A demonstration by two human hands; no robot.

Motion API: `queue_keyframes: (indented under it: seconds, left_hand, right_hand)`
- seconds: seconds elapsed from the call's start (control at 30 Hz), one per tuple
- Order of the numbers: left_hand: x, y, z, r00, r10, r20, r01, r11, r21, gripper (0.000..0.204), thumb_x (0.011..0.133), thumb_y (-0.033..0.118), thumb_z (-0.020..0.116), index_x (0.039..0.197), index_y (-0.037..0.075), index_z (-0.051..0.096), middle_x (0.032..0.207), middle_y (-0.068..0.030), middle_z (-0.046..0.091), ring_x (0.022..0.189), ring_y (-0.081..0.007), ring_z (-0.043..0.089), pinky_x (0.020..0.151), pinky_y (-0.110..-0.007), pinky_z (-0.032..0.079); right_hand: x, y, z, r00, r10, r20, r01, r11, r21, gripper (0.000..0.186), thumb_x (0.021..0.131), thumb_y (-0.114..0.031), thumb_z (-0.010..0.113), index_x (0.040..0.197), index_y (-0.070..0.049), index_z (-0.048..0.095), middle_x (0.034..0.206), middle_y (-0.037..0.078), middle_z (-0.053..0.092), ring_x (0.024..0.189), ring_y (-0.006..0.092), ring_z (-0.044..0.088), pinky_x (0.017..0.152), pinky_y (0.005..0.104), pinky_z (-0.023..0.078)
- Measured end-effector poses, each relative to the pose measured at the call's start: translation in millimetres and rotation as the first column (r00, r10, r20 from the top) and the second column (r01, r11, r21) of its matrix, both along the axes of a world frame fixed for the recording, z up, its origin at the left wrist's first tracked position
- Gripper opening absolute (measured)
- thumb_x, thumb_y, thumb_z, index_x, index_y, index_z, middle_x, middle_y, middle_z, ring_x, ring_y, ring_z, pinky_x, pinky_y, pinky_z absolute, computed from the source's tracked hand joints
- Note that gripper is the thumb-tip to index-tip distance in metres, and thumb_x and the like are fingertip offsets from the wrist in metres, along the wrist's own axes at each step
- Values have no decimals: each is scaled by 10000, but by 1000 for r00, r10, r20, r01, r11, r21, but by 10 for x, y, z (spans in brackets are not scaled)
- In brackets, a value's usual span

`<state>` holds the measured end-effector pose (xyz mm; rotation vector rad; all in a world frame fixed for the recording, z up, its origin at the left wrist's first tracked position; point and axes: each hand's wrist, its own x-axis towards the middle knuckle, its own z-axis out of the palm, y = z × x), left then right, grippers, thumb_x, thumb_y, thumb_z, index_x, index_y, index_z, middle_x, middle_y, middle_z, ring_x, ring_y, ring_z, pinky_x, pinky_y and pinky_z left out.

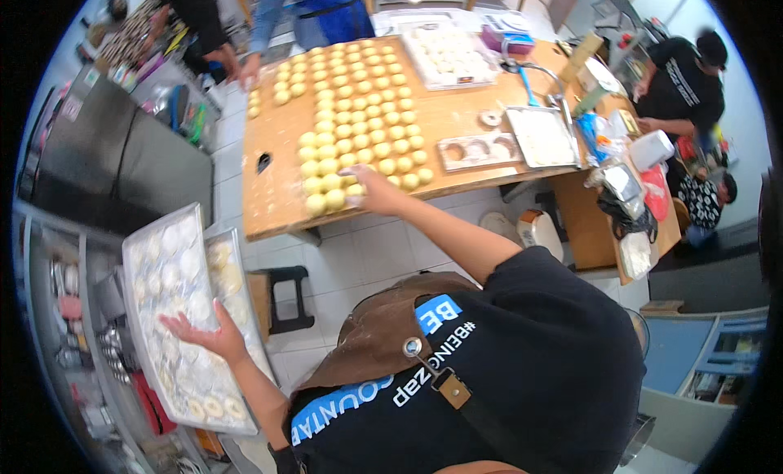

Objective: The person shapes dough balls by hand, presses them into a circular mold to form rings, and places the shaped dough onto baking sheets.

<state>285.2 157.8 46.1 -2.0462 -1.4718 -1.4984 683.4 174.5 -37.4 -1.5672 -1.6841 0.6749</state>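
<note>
Rows of round yellow dough balls (359, 115) cover much of the wooden table (457, 107) before me. My right hand (373, 190) reaches to the rows by the near edge, its fingers and thumb spread around a dough ball; whether they press on it is hard to see. At the left, my left hand (208, 334) hovers palm up and empty, fingers apart, over a large metal tray (201, 242). Floury, flattened dough pieces (171, 270) lie on that tray, with dough rings (214, 406) at its near end. A second tray (238, 258) shows beside it, partly covered.
A black stool (292, 299) stands under the table's left side. On the table's right are a cutter mould (479, 151), a white-filled tray (542, 137) and a blue-handled tool (528, 89). Co-workers stand across the table and at the right (685, 83). A fridge (122, 148) stands left.
</note>
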Motion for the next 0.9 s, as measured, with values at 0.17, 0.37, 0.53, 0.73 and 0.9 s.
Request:
queue_keyframes:
  seconds: [0.17,0.37,0.53,0.73,0.9]
  left_hand:
    - [1743,245,-148,911,-365,192,383,922,-64,863,761,87,704,1420,44,149,1483,-216,117,1363,-372,173,1080,-506,244]
    - [3281,308,-208,728,-683,-68,675,730,-105,882,728,136,736,1413,74,184,1461,-238,172,1346,-406,191,1078,-522,193]
    - [3935,428,-324,614,-784,-92,764,619,-182,885,700,151,751,1408,67,227,1447,-233,229,1339,-403,218,1074,-510,206]
    - [4261,746,-581,570,-817,-93,745,561,-362,861,721,226,728,1406,70,230,1456,-235,202,1338,-404,203,1078,-526,174]
    - [4481,906,-682,489,-867,-94,724,464,-510,854,709,212,726,1401,73,245,1455,-225,212,1337,-404,205,1082,-513,184]
  right_hand:
    - [1907,-1104,-332,860,-493,130,509,845,-164,366,764,-174,668,1095,-30,609,1111,208,597,1042,347,569,899,397,447]
    - [2988,-2170,-570,665,-744,66,734,634,-242,406,764,-182,677,1116,5,601,1110,206,598,1027,344,577,899,385,448]
    - [3337,-2381,-524,528,-835,155,840,487,-239,409,792,-207,659,1137,2,593,1133,212,593,1058,332,571,909,382,443]
    - [3782,-2317,-477,462,-839,289,882,401,-248,516,855,-271,578,1262,31,483,1167,245,570,1118,355,531,962,386,396]
    - [4319,-2074,-460,513,-797,320,859,472,-201,521,904,-278,507,1302,41,400,1333,273,400,1269,386,351,1054,403,288]
